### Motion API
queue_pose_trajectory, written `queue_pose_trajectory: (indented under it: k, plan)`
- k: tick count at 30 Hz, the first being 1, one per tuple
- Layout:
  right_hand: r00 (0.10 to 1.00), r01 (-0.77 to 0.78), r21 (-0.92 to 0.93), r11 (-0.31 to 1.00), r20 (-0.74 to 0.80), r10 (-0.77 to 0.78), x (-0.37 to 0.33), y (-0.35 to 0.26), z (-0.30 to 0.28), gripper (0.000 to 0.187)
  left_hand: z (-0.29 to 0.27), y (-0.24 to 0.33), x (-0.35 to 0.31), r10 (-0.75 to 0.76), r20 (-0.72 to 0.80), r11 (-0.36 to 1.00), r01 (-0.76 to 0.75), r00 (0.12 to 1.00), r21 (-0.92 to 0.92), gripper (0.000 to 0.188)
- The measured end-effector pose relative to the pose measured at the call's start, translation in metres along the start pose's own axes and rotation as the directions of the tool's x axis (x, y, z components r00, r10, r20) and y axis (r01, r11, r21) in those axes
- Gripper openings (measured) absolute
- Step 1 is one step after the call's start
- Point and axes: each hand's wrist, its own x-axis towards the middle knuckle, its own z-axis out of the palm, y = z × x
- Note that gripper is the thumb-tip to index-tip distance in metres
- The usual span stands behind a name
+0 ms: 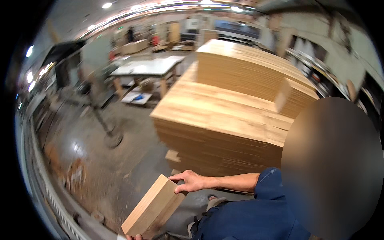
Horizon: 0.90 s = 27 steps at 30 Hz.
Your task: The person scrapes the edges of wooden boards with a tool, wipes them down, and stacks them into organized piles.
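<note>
A short bundle of light wooden boards (pixel 154 208) is held out at the lower middle, its length running from far right to near left. My right hand (pixel 190 182) grips the far end of it, thumb on the near side and fingers curled over the end. At the bottom edge, only the fingertips of my left hand (pixel 136 237) show, closed round the near end; the rest of that hand is cut off. My right arm is bare below a dark blue sleeve (pixel 269 183).
A large stack of wooden boards (pixel 216 100) stands beyond my hands, with a smaller pile (pixel 248 66) and a short bundle (pixel 296 98) on it. A white-topped table (pixel 150 66), a round-based stand (pixel 113 139) and a machine rail (pixel 54 204) lie leftward.
</note>
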Motion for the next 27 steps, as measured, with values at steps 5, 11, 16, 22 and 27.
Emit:
queue_pose_trajectory:
  k: [5, 11, 16, 22, 27]
  plan:
    - [0.888, -0.08, -0.082, 0.993, -0.459, 0.033, -0.113, 0.004, -0.116, 0.059, 0.191, 0.125, 0.006, 0.42, 0.313, 0.904, -0.424, 0.851, -0.059, 0.01]
    - [0.64, -0.058, 0.268, 0.962, -0.729, 0.242, -0.272, -0.022, -0.264, 0.036, 0.421, 0.215, -0.046, 0.498, 0.716, 0.841, -0.473, 0.489, -0.263, 0.027]
    - [0.494, -0.199, 0.18, 0.963, -0.831, 0.257, -0.373, 0.011, -0.336, 0.039, 0.575, 0.228, -0.093, 0.362, 0.862, 0.902, -0.366, 0.354, -0.228, 0.025]
    - [0.481, -0.189, 0.478, 0.858, -0.716, 0.505, -0.393, 0.074, -0.373, 0.036, 0.67, 0.209, -0.075, 0.02, 0.911, 0.956, -0.274, 0.412, 0.103, 0.024]
    - [0.5, -0.146, 0.629, 0.764, -0.619, 0.605, -0.335, 0.136, -0.409, 0.029, 0.728, 0.224, 0.029, -0.177, 0.892, 0.887, -0.325, 0.416, 0.328, 0.019]
